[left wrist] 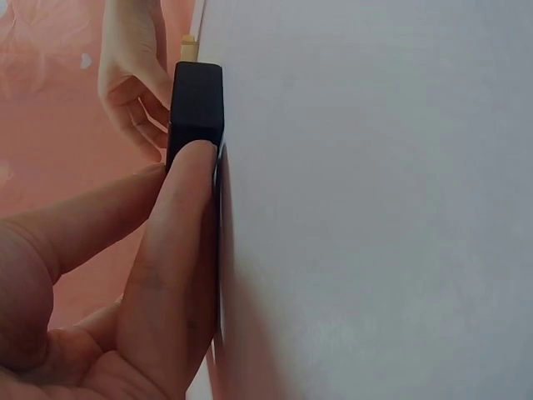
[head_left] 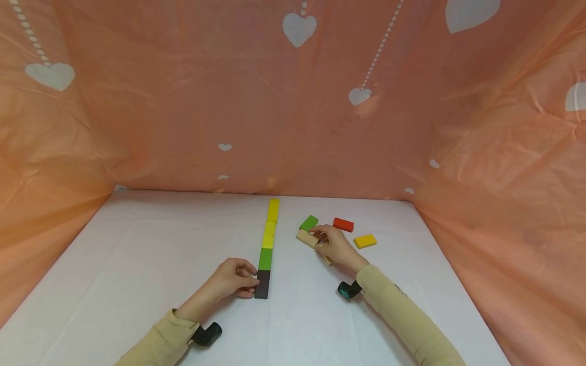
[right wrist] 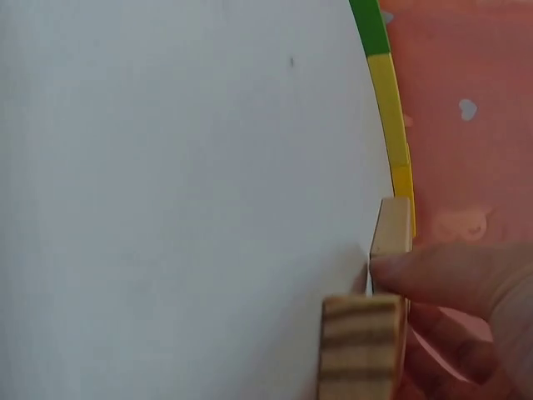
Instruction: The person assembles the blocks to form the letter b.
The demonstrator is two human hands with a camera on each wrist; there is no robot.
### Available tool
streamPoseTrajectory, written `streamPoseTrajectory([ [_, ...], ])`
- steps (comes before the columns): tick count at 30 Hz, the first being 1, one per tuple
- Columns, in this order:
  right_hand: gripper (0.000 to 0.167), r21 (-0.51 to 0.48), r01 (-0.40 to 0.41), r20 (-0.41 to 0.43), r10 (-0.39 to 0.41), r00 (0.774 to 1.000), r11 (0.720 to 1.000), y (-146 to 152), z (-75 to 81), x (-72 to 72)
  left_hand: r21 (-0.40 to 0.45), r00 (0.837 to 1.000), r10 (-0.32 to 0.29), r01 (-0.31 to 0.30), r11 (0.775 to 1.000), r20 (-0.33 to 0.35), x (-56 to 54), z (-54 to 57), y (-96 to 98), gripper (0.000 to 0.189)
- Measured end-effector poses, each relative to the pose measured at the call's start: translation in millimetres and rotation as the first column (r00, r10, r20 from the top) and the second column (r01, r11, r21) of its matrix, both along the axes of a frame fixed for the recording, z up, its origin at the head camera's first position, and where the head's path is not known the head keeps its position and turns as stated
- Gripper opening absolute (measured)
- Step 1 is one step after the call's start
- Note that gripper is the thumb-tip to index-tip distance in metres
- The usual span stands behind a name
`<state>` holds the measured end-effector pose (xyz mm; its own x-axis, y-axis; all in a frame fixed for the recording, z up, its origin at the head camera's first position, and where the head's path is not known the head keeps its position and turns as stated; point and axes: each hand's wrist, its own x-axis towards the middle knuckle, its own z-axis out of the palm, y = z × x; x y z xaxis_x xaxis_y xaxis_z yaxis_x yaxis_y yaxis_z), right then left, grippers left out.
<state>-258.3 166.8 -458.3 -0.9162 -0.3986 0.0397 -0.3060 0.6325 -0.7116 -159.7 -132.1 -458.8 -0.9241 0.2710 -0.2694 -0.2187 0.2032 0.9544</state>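
Observation:
Four blocks lie end to end in a straight row: a black block (head_left: 262, 284) nearest, then a green block (head_left: 265, 259) and two yellow ones, the far one (head_left: 273, 210) at the back. My left hand (head_left: 233, 277) is at the left side of the black block, with thumb and fingertips against it; the left wrist view shows a fingertip on its end. Right of the row, my right hand (head_left: 336, 247) pinches a plain wooden block (head_left: 306, 238), with the thumb at its near end. Another wooden block with striped grain (right wrist: 360, 346) lies partly hidden below that hand.
Beyond my right hand lie a loose green block (head_left: 309, 222), a red block (head_left: 343, 224) and a yellow block (head_left: 365, 241). White cloth (head_left: 137, 254) covers the table. Orange curtains with hearts (head_left: 256, 112) hang along its back and sides.

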Motion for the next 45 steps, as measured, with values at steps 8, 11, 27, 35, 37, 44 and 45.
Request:
streamPoseTrajectory([
  [8, 0.048, 0.007, 0.003, 0.041, -0.004, 0.999, 1.0, 0.4, 2.7, -0.6, -0.008, 1.0, 0.003, -0.003, 1.0, 0.003, 1.8, 3.8, 0.8, 0.024],
  [11, 0.048, 0.029, 0.017, 0.039, -0.018, 0.999, 0.999, -3.4, 4.5, -0.9, -0.006, 1.0, 0.003, -0.003, 1.0, 0.005, 1.7, 3.6, 0.8, 0.024],
  [27, 0.035, 0.065, -0.167, -0.088, 0.172, 0.981, 0.984, -21.1, 9.3, -11.9, -0.022, 1.0, 0.026, -0.025, 0.999, 0.017, 1.8, 2.6, 2.9, 0.024],
  [35, 0.035, 0.045, -0.247, -0.07, 0.249, 0.966, 0.968, -36.1, 12.0, -6.8, -0.011, 1.0, 0.022, -0.022, 1.0, 0.018, 0.5, 0.8, 3.2, 0.024],
  [37, 0.034, 0.047, -0.255, -0.071, 0.258, 0.964, 0.966, -38.6, 12.1, -5.6, -0.011, 1.0, 0.023, -0.022, 1.0, 0.022, 0.7, 0.4, 3.4, 0.024],
  [44, 0.034, 0.055, -0.277, -0.062, 0.28, 0.958, 0.959, -44.7, 10.2, -6.6, 0.001, 1.0, 0.016, -0.016, 1.0, 0.016, 0.2, 0.4, 2.6, 0.024],
  [45, 0.034, 0.055, -0.279, -0.06, 0.282, 0.958, 0.959, -45.1, 9.9, -6.9, 0.002, 1.0, 0.016, -0.016, 1.0, 0.015, 0.0, 0.7, 2.7, 0.024],
])
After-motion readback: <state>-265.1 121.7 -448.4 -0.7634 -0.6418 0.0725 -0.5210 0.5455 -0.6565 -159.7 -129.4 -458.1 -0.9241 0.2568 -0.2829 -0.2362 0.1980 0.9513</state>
